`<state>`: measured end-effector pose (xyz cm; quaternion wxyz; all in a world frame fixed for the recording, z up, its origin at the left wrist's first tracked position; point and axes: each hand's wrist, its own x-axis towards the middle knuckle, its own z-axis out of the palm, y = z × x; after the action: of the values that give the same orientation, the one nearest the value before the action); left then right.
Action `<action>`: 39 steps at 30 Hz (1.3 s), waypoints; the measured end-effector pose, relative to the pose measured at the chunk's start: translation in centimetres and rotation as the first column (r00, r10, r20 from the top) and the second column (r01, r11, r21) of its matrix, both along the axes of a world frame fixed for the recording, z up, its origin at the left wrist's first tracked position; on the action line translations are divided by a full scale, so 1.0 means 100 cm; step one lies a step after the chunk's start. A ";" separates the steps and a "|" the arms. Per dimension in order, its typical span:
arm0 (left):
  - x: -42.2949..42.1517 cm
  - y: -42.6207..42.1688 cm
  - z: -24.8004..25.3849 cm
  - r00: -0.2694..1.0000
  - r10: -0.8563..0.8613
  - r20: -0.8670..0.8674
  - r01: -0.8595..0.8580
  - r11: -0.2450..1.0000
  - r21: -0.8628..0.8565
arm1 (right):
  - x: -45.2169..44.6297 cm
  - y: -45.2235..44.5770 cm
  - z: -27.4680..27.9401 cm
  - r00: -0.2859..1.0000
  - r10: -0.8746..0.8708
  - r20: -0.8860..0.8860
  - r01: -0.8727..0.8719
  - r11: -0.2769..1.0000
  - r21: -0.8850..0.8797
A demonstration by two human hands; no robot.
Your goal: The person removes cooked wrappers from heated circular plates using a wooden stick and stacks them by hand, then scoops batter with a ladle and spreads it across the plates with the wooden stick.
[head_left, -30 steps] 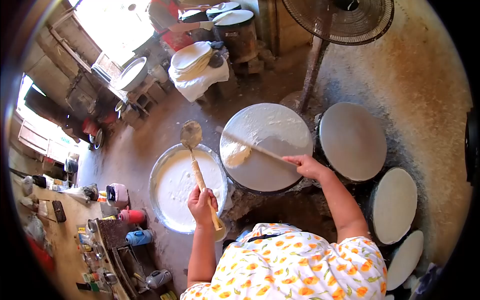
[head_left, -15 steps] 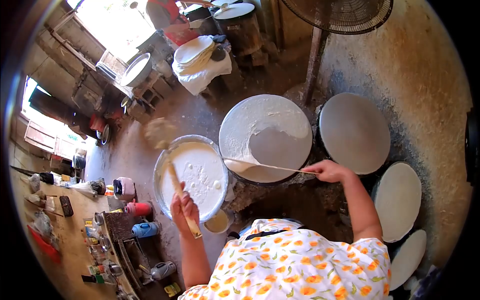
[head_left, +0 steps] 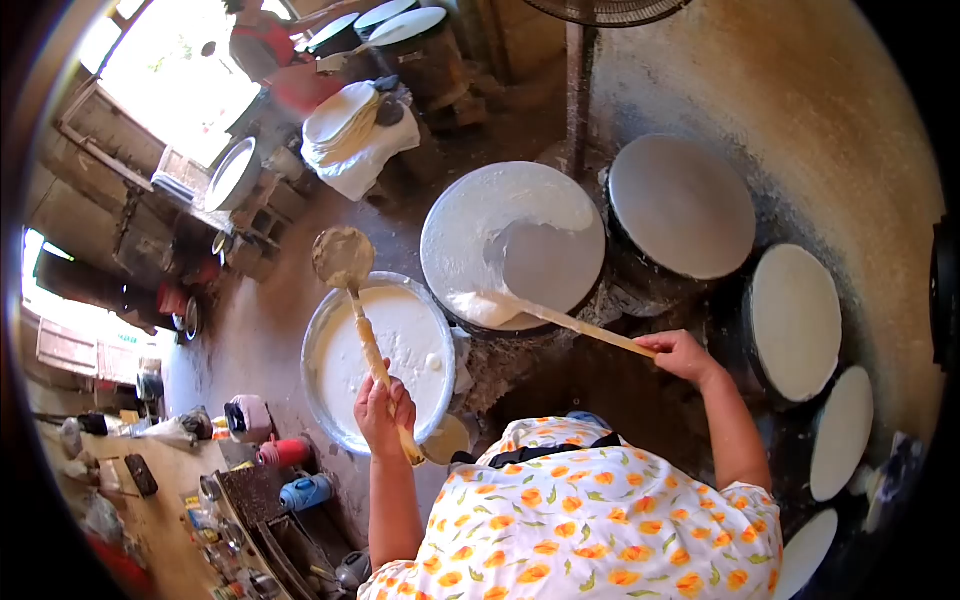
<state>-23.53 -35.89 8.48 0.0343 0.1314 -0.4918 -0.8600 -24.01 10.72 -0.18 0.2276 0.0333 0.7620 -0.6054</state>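
My left hand [head_left: 385, 410] is closed round the wooden handle of a batter-coated ladle [head_left: 343, 257], its bowl raised over the far rim of a basin of white batter [head_left: 385, 345]. My right hand [head_left: 680, 354] grips the end of a long wooden stick [head_left: 585, 325]. The stick's far end touches a thick lump of batter [head_left: 485, 308] at the near left edge of a round griddle [head_left: 550, 260]. White batter coats the griddle's left, far and right parts, while a grey patch shows bare at its middle and near right.
A grey round griddle [head_left: 683, 207] stands to the right, with white-covered rounds [head_left: 796, 323] nearer me. At the back, a person in red [head_left: 285, 65] is beside a stack of flat sheets [head_left: 340, 120] on white cloth. Bottles and jugs [head_left: 306, 492] lie lower left.
The batter ring has spread along the griddle's far and left sides, and the stick has come round to the near left edge. The ladle swung left, then back slightly. The view has shifted.
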 end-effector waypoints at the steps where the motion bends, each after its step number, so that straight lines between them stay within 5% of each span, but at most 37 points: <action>1: -0.002 -0.003 -0.002 0.999 -0.034 -0.020 0.034 0.999 -0.007 | 0.011 -0.021 -0.002 0.994 -0.010 -0.109 0.018 0.998 0.068; 6: -0.003 -0.016 -0.008 0.991 -0.130 -0.045 0.128 0.991 -0.039 | 0.033 -0.172 -0.021 0.812 0.026 -0.583 0.220 0.911 0.348; 9: 0.003 -0.037 -0.014 0.979 -0.201 -0.038 0.202 0.979 0.008 | 0.063 -0.176 -0.037 0.881 0.288 -0.375 0.209 0.474 0.855; 13: 0.016 -0.060 -0.020 0.976 -0.218 0.013 0.219 0.975 -0.032 | 0.100 -0.153 -0.016 0.923 0.232 -0.308 0.258 0.220 0.941; 19: 0.021 -0.064 -0.025 0.964 -0.266 0.007 0.266 0.963 -0.044 | 0.072 -0.249 -0.021 0.863 0.273 -0.425 0.234 0.529 0.816; 27: 0.014 -0.066 -0.031 0.950 -0.308 0.047 0.309 0.951 -0.025 | 0.135 -0.184 -0.017 0.977 0.103 -0.188 0.141 0.353 0.925; 31: 0.007 -0.055 -0.035 0.946 -0.321 0.041 0.322 0.947 -0.006 | 0.118 -0.168 -0.010 0.976 0.025 -0.216 0.195 0.338 0.921; 35: 0.000 -0.044 -0.032 0.939 -0.343 0.029 0.344 0.939 -0.032 | 0.083 -0.161 -0.026 0.917 -0.147 -0.370 0.391 0.510 0.766; 37: -0.004 -0.039 -0.028 0.937 -0.348 0.021 0.348 0.937 -0.036 | 0.084 -0.169 -0.035 0.752 -0.169 -0.637 0.494 0.784 0.375; 39: -0.005 -0.035 -0.025 0.947 -0.321 0.030 0.322 0.946 -0.028 | 0.112 -0.168 -0.029 0.910 -0.020 -0.415 0.280 0.768 0.576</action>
<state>-24.07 -39.38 5.98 -0.1102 0.0596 -0.5212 -0.8442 -12.82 -6.08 -3.12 -0.0006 0.0491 0.9427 -0.3301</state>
